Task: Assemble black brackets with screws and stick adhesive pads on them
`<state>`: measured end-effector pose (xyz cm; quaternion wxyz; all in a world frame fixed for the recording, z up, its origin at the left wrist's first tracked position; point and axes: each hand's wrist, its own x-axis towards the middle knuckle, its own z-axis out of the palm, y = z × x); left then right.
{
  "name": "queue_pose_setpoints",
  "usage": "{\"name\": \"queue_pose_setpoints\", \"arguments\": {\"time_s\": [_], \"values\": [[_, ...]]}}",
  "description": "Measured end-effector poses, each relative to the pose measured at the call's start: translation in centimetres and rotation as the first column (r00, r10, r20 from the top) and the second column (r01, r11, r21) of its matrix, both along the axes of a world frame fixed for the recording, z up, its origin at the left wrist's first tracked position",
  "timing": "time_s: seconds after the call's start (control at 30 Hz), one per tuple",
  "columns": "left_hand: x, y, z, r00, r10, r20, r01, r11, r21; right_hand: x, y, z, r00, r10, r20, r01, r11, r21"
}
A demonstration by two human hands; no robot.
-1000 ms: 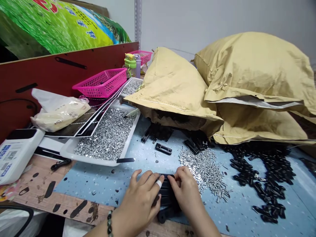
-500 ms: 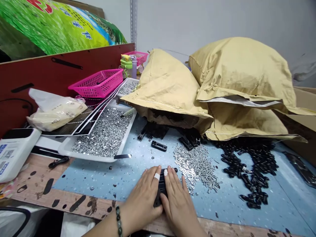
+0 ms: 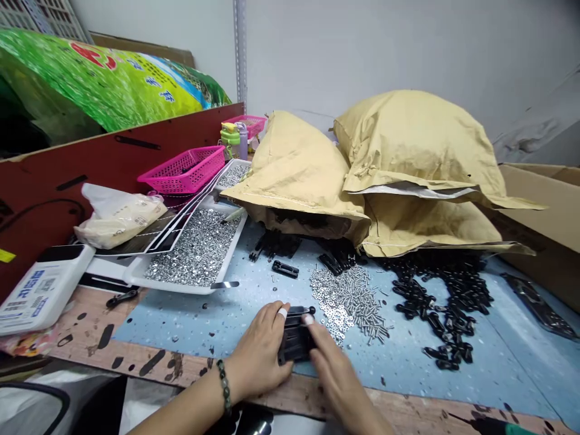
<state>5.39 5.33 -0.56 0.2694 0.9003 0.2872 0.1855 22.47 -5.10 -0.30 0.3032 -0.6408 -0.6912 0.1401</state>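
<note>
**A:** How did the hands stand?

**B:** The left hand [image 3: 260, 349], a bead bracelet at its wrist and a white plaster on one finger, lay with its fingers together, pressed against the left side of a stack of black plastic parts [image 3: 295, 337]. The stack sat between the hands on a blue mat [image 3: 190, 326], near the wooden bench edge [image 3: 290, 386]. The right hand [image 3: 338, 377] was blurred against the other side, so I couldn't tell how firmly it gripped. Neither hand showed a clear pinch.

**A:** How would you handle that well?

**B:** I'd have kept both hands flat and even so the edges stayed square, and kept clear of the silver screws [image 3: 356, 302] just to the right.

**A:** And the containers?

**B:** Going rightward, a pink plastic basket [image 3: 181, 170] showed no clear contents from that angle. A white tray [image 3: 136, 272] was full of small silver nuts, and a smaller tray [image 3: 233, 175] behind it held similar ones. Kraft paper sacks [image 3: 294, 175] hid whatever they held, and a cardboard box [image 3: 544, 205] stood open at the far right, its contents out of sight.
</note>
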Motion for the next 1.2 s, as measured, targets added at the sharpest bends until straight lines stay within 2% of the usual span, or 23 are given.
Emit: {"name": "queue_pose_setpoints", "arguments": {"time_s": [0.1,0.13,0.17,0.2,0.23,0.27,0.3,0.33,0.37,0.4,0.47,0.5,0.53,0.57,0.63,0.7,0.8,0.83,0.87,0.93,1.0,1.1,1.2], "values": [[-0.4,0.3,2.1,0.991,0.060,0.123,-0.037,0.983,-0.182,1.7,0.1,0.7,0.939,-0.228,-0.260,0.260,0.961,0.099],[-0.7,0.4,3.0,0.984,0.103,0.148,-0.051,0.946,-0.321,1.8,0.3,0.9,0.920,-0.230,-0.316,0.286,0.948,0.142],[-1.1,0.3,3.8,0.977,0.145,0.154,-0.050,0.864,-0.501,1.7,0.6,1.2,0.915,-0.195,-0.353,0.273,0.944,0.186],[-1.5,0.2,4.6,0.974,0.177,0.140,-0.029,0.716,-0.697,1.3,1.1,1.5,0.918,-0.132,-0.374,0.230,0.945,0.231],[-1.9,0.1,5.1,0.972,0.203,0.115,-0.004,0.505,-0.863,0.7,1.6,1.8,0.923,-0.052,-0.382,0.166,0.947,0.273],[-2.2,0.0,5.4,0.970,0.226,0.087,0.026,0.262,-0.965,0.0,2.2,2.0,0.926,0.026,-0.377,0.098,0.946,0.308],[-2.4,-0.1,5.5,0.965,0.256,0.062,0.054,0.036,-0.998,-0.8,2.7,2.1,0.928,0.082,-0.363,0.047,0.942,0.332],[-2.6,-0.1,5.4,0.955,0.294,0.035,0.079,-0.137,-0.987,-1.5,3.3,2.1,0.931,0.103,-0.351,0.026,0.939,0.344],[-2.8,-0.1,5.2,0.944,0.330,0.013,0.101,-0.252,-0.963,-2.3,3.8,2.0,0.936,0.092,-0.340,0.030,0.941,0.336],[-2.9,-0.1,4.9,0.936,0.352,0.001,0.124,-0.325,-0.937,-2.9,4.3,1.8,0.944,0.040,-0.328,0.063,0.952,0.300],[-3.2,0.2,4.5,0.934,0.357,0.012,0.166,-0.405,-0.899,-3.7,5.2,1.1,0.948,-0.123,-0.294,0.180,0.968,0.173],[-3.5,0.3,4.5,0.930,0.365,0.027,0.189,-0.415,-0.890,-3.8,5.7,0.7,0.942,-0.197,-0.273,0.234,0.966,0.109],[-4.0,0.5,4.5,0.922,0.384,0.050,0.215,-0.399,-0.891,-3.9,6.2,0.3,0.935,-0.254,-0.249,0.276,0.960,0.058],[-4.5,0.5,4.5,0.908,0.411,0.076,0.234,-0.351,-0.907,-3.8,6.6,-0.1,0.927,-0.297,-0.229,0.311,0.950,0.027],[-5.9,0.4,4.5,0.886,0.456,0.089,0.186,-0.172,-0.967,-3.6,7.4,-0.8,0.918,-0.343,-0.198,0.351,0.936,0.005],[-7.4,0.0,4.2,0.880,0.472,0.045,0.002,0.093,-0.996,-3.5,7.9,-1.1,0.917,-0.369,-0.153,0.371,0.928,-0.016],[-9.1,-0.8,3.2,0.889,0.457,0.020,-0.260,0.541,-0.800,-3.5,8.3,-1.1,0.922,-0.381,-0.074,0.380,0.925,-0.031],[-9.5,-1.1,3.0,0.904,0.427,0.029,-0.281,0.645,-0.711,-3.5,8.3,-0.9,0.924,-0.380,-0.049,0.379,0.925,-0.029],[-9.6,-1.3,2.9,0.922,0.385,0.036,-0.272,0.714,-0.645,-3.5,8.3,-0.6,0.925,-0.378,-0.025,0.378,0.926,-0.023],[-9.6,-1.5,3.4,0.954,0.295,0.060,-0.202,0.776,-0.597,-3.5,7.9,0.5,0.934,-0.357,0.006,0.357,0.934,0.031],[-9.2,-1.5,4.6,0.971,0.208,0.118,-0.094,0.788,-0.608,-3.8,7.1,2.3,0.963,-0.269,-0.022,0.269,0.956,0.120],[-8.2,-1.5,6.9,0.980,0.108,0.167,0.027,0.761,-0.648,-5.0,5.6,5.7,0.990,0.052,-0.129,-0.031,0.986,0.162],[-7.1,-1.7,8.3,0.993,0.008,0.122,0.076,0.745,-0.663,-6.6,4.3,8.1,0.923,0.359,-0.141,-0.351,0.933,0.083]]}}
